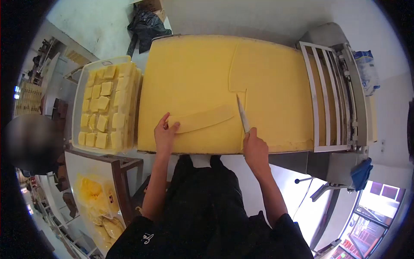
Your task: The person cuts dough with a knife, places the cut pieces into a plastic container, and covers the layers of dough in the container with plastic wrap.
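Observation:
A wide yellow sheet point(185, 73) covers the worktop in front of me, with a stepped line or edge running down it right of the middle. My left hand point(165, 131) pinches the left end of a loose yellow strip point(202, 119), which lies slanted across the sheet. My right hand point(255, 149) is closed round the handle of a knife point(243, 115). The blade points away from me, its tip near the step in the line.
Left of the worktop, a clear tray point(80, 93) holds several pale yellow blocks. Below it, bags of yellow pieces point(92, 190) lie on a side table. A slatted metal frame point(317, 95) of a machine spans the right end. A black bag point(148, 26) is behind.

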`<state>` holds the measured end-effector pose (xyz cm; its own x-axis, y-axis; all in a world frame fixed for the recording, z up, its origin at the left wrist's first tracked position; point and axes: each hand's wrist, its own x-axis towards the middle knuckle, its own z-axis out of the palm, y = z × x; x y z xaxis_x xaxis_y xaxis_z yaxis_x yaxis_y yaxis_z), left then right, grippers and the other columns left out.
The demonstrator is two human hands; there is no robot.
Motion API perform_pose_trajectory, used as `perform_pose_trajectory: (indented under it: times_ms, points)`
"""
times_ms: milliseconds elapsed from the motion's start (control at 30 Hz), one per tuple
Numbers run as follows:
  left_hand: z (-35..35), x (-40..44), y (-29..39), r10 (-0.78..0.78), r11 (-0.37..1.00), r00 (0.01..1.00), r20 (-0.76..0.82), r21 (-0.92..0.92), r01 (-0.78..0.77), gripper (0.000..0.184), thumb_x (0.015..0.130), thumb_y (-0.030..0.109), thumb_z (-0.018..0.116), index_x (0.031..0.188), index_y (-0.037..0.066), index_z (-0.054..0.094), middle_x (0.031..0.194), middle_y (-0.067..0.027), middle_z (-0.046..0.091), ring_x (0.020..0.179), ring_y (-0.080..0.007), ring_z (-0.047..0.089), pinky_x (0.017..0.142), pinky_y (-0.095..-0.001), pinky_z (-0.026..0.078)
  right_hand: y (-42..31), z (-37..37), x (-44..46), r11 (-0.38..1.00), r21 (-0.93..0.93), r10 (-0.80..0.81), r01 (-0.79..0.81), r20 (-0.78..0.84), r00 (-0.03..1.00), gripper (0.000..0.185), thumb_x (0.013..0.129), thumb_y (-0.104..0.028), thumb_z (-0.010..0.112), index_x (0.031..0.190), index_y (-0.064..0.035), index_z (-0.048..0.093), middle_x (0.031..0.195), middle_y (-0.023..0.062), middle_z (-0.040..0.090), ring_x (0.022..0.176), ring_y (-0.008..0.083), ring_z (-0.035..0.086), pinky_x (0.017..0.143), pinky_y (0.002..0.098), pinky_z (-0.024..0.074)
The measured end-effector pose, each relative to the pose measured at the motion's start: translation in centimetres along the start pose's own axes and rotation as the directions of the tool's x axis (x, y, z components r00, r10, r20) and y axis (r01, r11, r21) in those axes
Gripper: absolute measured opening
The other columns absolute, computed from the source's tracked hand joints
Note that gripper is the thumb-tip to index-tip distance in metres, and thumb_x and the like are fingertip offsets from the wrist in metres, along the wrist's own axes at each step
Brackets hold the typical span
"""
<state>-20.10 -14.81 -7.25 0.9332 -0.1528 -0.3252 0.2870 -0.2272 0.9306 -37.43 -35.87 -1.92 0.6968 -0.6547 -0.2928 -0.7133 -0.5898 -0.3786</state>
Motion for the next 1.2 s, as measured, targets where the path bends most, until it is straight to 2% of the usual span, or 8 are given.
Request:
perform_pose_trajectory:
  times_ms: [167, 333, 667, 800, 967, 1067, 1133, 1200]
  points:
    - [-1.3, 1.6, -0.2, 0.043, 0.975, 0.990, 0.133, 0.213, -0.071, 0.041, 0.076, 0.008, 0.069, 0.114, 0.000, 0.056, 0.071, 0.0015, 0.053, 0.063, -0.0054, 0.048, 0.056, -0.0206, 0.041, -3.6, -1.2, -0.8, 0.991, -0.047, -0.122, 0.122, 0.006, 0.993, 0.020, 0.092, -0.020, 0.038, 0.093, 0.0007, 0.041, 0.065, 0.0251, 0.056, 0.063, 0.0441, 0.056, 0.059, 0.0529, 0.0441]
    - [-2.2, 2.2, 0.0, 0.077, 0.935, 0.971, 0.225, 0.321, -0.148, 0.035, 0.075, 0.011, 0.071, 0.107, 0.000, 0.059, 0.071, -0.0014, 0.059, 0.063, -0.0060, 0.052, 0.056, -0.0214, 0.043, -4.2, 5.6, 3.8, 0.966, -0.064, -0.255, 0.250, -0.080, 0.964, 0.018, 0.089, -0.015, 0.039, 0.095, 0.0019, 0.041, 0.063, 0.0235, 0.057, 0.059, 0.0422, 0.056, 0.055, 0.0510, 0.0451]
    - [-1.7, 2.6, 0.6, 0.104, 0.908, 0.970, 0.219, 0.376, -0.183, 0.034, 0.071, 0.014, 0.074, 0.100, 0.000, 0.061, 0.066, -0.0026, 0.057, 0.060, -0.0076, 0.052, 0.054, -0.0237, 0.044, -8.0, 8.7, 2.4, 0.939, -0.151, -0.319, 0.308, -0.054, 0.946, 0.018, 0.085, -0.011, 0.041, 0.097, 0.0035, 0.041, 0.065, 0.0249, 0.058, 0.062, 0.0416, 0.059, 0.054, 0.0508, 0.0462]
    - [-1.8, 2.6, 0.3, 0.141, 0.894, 0.968, 0.210, 0.394, -0.215, 0.035, 0.071, 0.013, 0.074, 0.100, 0.001, 0.061, 0.067, -0.0041, 0.058, 0.061, -0.0085, 0.054, 0.054, -0.0250, 0.044, -11.4, 4.4, 1.3, 0.972, -0.049, -0.229, 0.231, 0.039, 0.973, 0.020, 0.085, -0.012, 0.042, 0.097, 0.0027, 0.041, 0.066, 0.0240, 0.058, 0.064, 0.0418, 0.059, 0.056, 0.0498, 0.0467]
    - [-0.7, 2.0, 0.1, 0.206, 0.830, 0.958, 0.198, 0.483, -0.278, 0.036, 0.070, 0.011, 0.073, 0.103, 0.002, 0.059, 0.069, -0.0061, 0.059, 0.064, -0.0108, 0.056, 0.057, -0.0265, 0.046, -10.5, 11.4, -0.4, 0.939, -0.128, -0.311, 0.319, 0.080, 0.947, 0.021, 0.086, -0.016, 0.043, 0.098, 0.0010, 0.041, 0.068, 0.0254, 0.058, 0.068, 0.0432, 0.058, 0.057, 0.0494, 0.0463]
    - [-1.8, 0.7, 1.3, 0.143, 0.767, 0.948, 0.284, 0.574, -0.288, 0.036, 0.071, 0.011, 0.071, 0.104, 0.002, 0.058, 0.071, -0.0062, 0.060, 0.069, -0.0125, 0.057, 0.061, -0.0278, 0.047, -9.3, 9.9, 1.4, 0.868, 0.107, -0.494, 0.484, 0.102, 0.863, 0.019, 0.087, -0.017, 0.044, 0.095, 0.0012, 0.042, 0.066, 0.0256, 0.057, 0.065, 0.0429, 0.057, 0.054, 0.0508, 0.0448]
    - [-4.4, 1.6, 4.0, 0.070, 0.740, 0.945, 0.318, 0.618, -0.263, 0.036, 0.072, 0.011, 0.071, 0.105, 0.003, 0.058, 0.073, -0.0058, 0.061, 0.072, -0.0136, 0.058, 0.063, -0.0284, 0.047, -9.3, 8.9, 1.0, 0.935, 0.210, -0.305, 0.285, 0.070, 0.950, 0.021, 0.089, -0.019, 0.044, 0.095, 0.0001, 0.043, 0.067, 0.0270, 0.055, 0.064, 0.0447, 0.055, 0.054, 0.0518, 0.0430]
    - [-7.4, 1.3, 6.2, 0.135, 0.936, 0.934, 0.330, 0.268, -0.229, 0.037, 0.071, 0.011, 0.071, 0.105, 0.003, 0.058, 0.073, -0.0073, 0.061, 0.068, -0.0138, 0.059, 0.061, -0.0288, 0.048, -7.3, 10.2, 0.9, 0.908, 0.312, -0.288, 0.279, -0.020, 0.957, 0.021, 0.090, -0.022, 0.045, 0.093, -0.0010, 0.043, 0.064, 0.0253, 0.055, 0.057, 0.0412, 0.056, 0.050, 0.0488, 0.0440]
